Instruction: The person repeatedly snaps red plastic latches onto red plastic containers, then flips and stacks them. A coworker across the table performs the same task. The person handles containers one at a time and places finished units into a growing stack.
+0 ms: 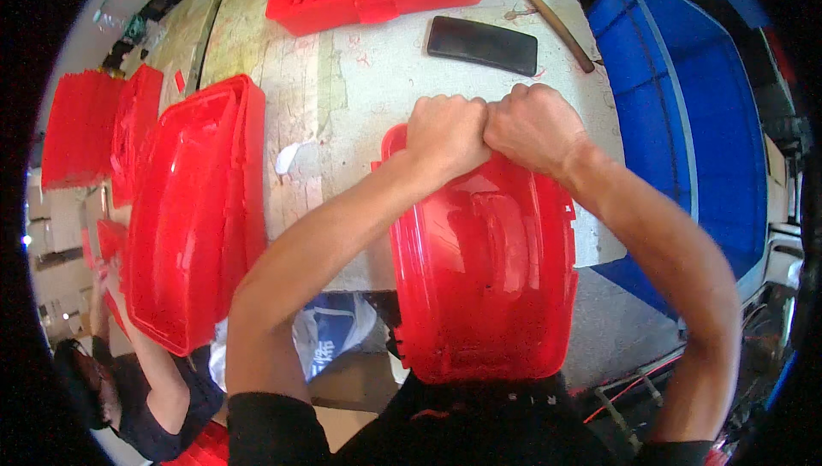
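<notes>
A glossy, curved red plastic shell (479,269) lies lengthwise in front of me, its near end against my body and its far part over the table (342,149). At its far end my left hand (449,132) and my right hand (535,128) are side by side, knuckles touching. Both are closed in fists on the shell's end, and the fingertips are curled out of sight. Whether they also pinch some small part cannot be seen. Notches and small tabs run along the shell's side edges.
Leftward stand more red shells (184,218) and stacked red parts (81,128). A red box (377,4) of red strips, a black phone (482,44) and a wooden-handled tool (556,25) lie beyond my hands. A blue crate (676,115) stands right. Another person (154,389) works lower left.
</notes>
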The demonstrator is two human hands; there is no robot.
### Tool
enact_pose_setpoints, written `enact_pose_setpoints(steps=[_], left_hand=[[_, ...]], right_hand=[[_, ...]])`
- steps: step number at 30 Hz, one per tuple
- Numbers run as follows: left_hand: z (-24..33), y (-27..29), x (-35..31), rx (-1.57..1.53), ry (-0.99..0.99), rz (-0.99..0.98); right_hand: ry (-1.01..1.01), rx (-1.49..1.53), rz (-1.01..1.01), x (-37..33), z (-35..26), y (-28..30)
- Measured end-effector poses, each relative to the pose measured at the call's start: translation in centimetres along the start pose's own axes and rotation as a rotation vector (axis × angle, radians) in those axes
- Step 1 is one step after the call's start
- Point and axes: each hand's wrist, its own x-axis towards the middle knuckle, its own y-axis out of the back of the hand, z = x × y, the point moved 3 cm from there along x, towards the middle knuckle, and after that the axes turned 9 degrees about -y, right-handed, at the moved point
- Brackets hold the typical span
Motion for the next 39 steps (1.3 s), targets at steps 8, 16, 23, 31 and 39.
enact_pose_setpoints(steps=[8, 16, 23, 31, 39], left_hand=[[0.1, 0.1, 0.1, 0.095, 0.017, -0.036], [0.0, 0.1, -0.3, 0.057, -0.043, -0.007], [-1.4, 3.1, -0.9, 0.002, -0.192, -0.038], [-3.5, 7.2, -10.2, -0.368, 0.278, 0.445], [-1.6, -0.6, -13.6, -0.855, 0.447, 0.630]], right_hand=[[-0.405, 0.230, 0.136, -2.0, -1.8, -1.3], [-0.064, 0.194, -0.005, -0.5, 0.5, -1.4], [-0.407, 0.498, 0.028, -2.9, -0.3, -0.5], [-0.542, 0.956, 0.072, -5.3, 3.3, 1.1], [-0.196, 1.045, 0.352, 0.1, -3.9, 1.5]])
